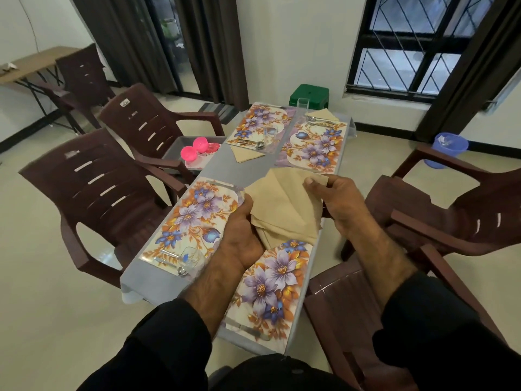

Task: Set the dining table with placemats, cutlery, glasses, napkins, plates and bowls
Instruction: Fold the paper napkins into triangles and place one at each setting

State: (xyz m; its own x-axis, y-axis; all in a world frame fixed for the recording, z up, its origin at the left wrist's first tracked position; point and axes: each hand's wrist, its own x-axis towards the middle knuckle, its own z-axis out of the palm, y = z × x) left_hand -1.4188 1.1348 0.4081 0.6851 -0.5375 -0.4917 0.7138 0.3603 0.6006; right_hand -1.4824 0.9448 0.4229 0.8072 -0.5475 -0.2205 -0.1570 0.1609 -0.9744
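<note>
Grey-clothed dining table (242, 170) ringed by brown chairs: four floral placemats down, napkins half dealt.

Nearest, the left hand (242, 235) cups beige napkins (282, 210) from below, fingers curled under them, while the right hand (332, 198) pinches one napkin's corner between thumb and fingers. Beyond, the near-left mat (191, 221) has cutlery and a glass but no napkin; both far settings have theirs. Plates and bowls appear not yet laid.

Single view, head-mounted, wide-angle. Stands at the near short end of the dining table (242, 170), facing forward and steeply down along its length. Forearms and both hands close below the lens; far wall and window (417, 49) distant at top.
</note>
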